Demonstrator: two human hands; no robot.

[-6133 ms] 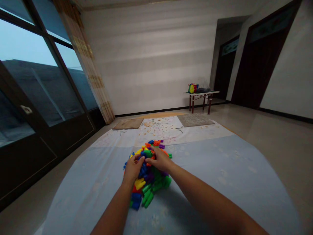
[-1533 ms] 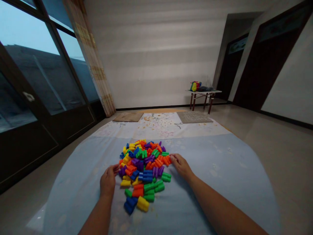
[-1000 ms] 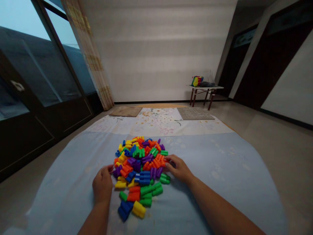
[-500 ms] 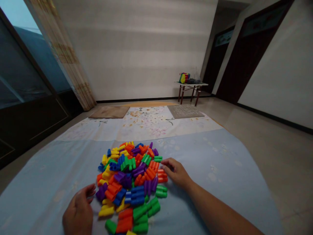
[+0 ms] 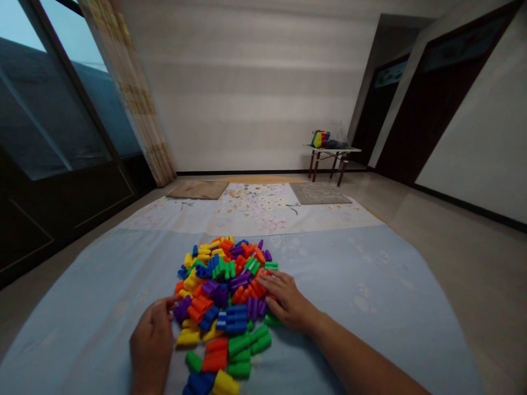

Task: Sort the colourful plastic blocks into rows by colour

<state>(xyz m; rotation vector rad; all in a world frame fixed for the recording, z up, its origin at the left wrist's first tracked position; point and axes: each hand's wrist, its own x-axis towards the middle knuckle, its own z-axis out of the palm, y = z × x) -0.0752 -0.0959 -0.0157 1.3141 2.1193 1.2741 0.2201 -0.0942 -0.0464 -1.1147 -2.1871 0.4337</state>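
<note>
A heap of plastic tube-shaped blocks in orange, green, blue, yellow and purple lies on a light blue cloth (image 5: 354, 307). My left hand (image 5: 154, 337) is at the heap's left edge, fingertips by a purple block (image 5: 182, 309); its fingers are partly curled and whether they grip anything is unclear. On the right side, my right hand (image 5: 290, 302) lies with fingers spread over orange blocks, partly hiding them and a green block (image 5: 272, 320). Nearer to me are a blue block (image 5: 200, 382) and a yellow block (image 5: 226, 383).
Two mats, a brown one (image 5: 199, 190) and a grey one (image 5: 320, 193), lie at the far edge of the cloth-covered surface. Beyond it, a small table (image 5: 349, 150) against the wall bears a colourful bag (image 5: 320, 139). A curtain (image 5: 142, 99) hangs at the left.
My right hand has moved left onto the orange blocks, its fingers more spread. My left hand has come closer to the purple block. The view has shifted slightly, showing more blocks at the near end.
</note>
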